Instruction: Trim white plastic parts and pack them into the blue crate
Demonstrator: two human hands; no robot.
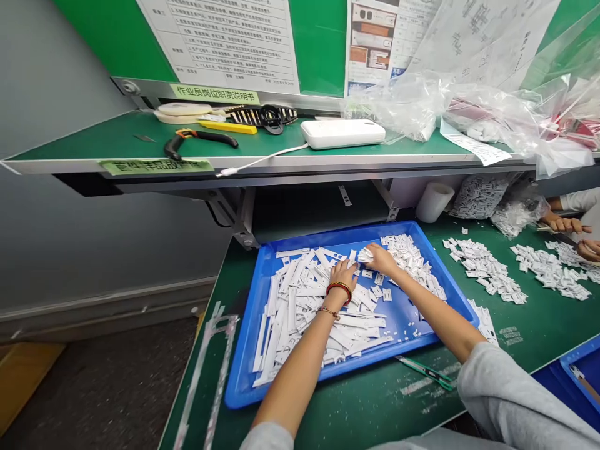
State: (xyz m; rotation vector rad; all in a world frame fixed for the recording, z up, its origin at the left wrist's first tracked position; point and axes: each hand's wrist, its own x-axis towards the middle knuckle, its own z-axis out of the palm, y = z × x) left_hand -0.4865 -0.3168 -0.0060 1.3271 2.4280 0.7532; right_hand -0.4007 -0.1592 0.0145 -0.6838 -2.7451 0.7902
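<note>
In the head view, a blue tray (244, 350) holds white plastic parts. Long white strips (300, 294) are heaped on its left side, and small white plastic pieces (415, 262) lie along its right. My left hand (344, 274), with bracelets at the wrist, is over the right edge of the strips. Its fingers are bent around a small white piece (352, 256) at the fingertips. Beside it, near the tray's far side, my right hand (382, 260) is closed on several small white pieces (365, 255). Some loose small pieces (377, 291) are scattered below both hands.
A green cutter knife (426, 373) lies before the tray. More piles of small pieces (487, 269) are to the right, near another person's hands (569, 228). The overhead shelf (281, 164) carries pliers (199, 140), a white power bank (343, 133) and plastic bags (407, 103).
</note>
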